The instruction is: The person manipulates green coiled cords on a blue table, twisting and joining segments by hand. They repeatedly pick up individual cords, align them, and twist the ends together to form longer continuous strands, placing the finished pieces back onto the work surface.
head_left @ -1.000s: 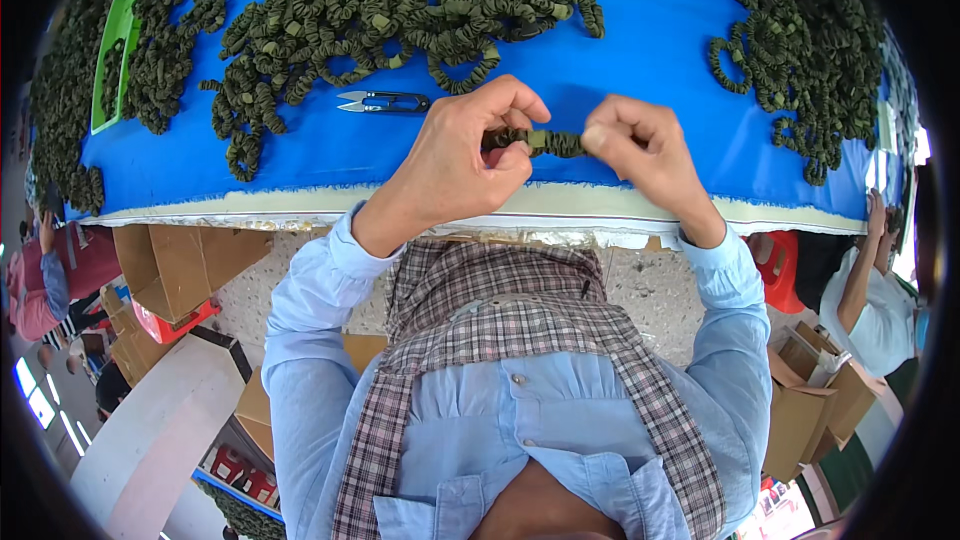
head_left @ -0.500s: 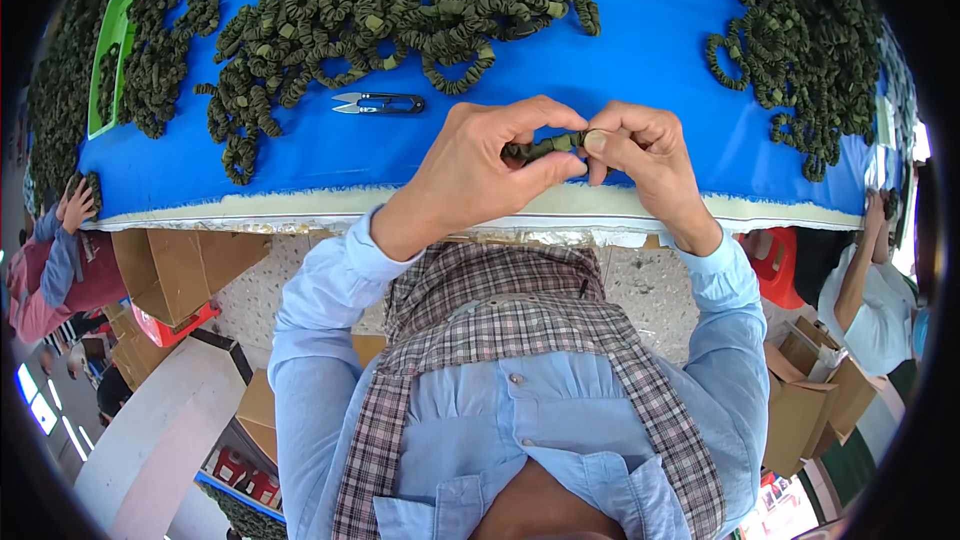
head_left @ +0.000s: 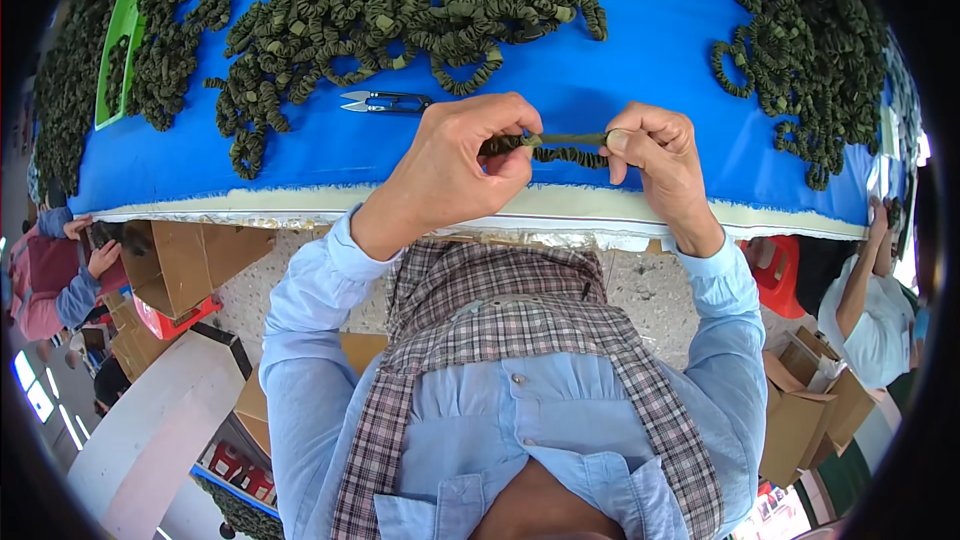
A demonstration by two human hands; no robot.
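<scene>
Between my hands a dark green scrunchie (head_left: pixel 570 140) is pulled out sideways over the table's front edge. One stretch of it is drawn flat and smooth; the lower stretch stays gathered. My left hand (head_left: pixel 462 152) pinches its left end with thumb and forefinger, and part of the band lies behind those fingers. On the other end, my right hand (head_left: pixel 655 150) is closed, thumb pressed against the fingers. Thread snips (head_left: pixel 386 102) with dark handles lie beyond my left hand. Farther back, a heap of similar green scrunchies (head_left: pixel 400 15) spreads over the blue cloth (head_left: pixel 660 50).
More scrunchies are piled at the right (head_left: pixel 800 50) and far left, beside a green tray (head_left: pixel 118 50). Cardboard boxes (head_left: pixel 195 260) and a red stool (head_left: pixel 778 275) stand below the table edge. People sit at both sides, one person's hands (head_left: pixel 95 245) at the left edge.
My hands have moved apart, mostly the left one to the left, stretching the scrunchie between them. The person at left has lowered and separated their hands.
</scene>
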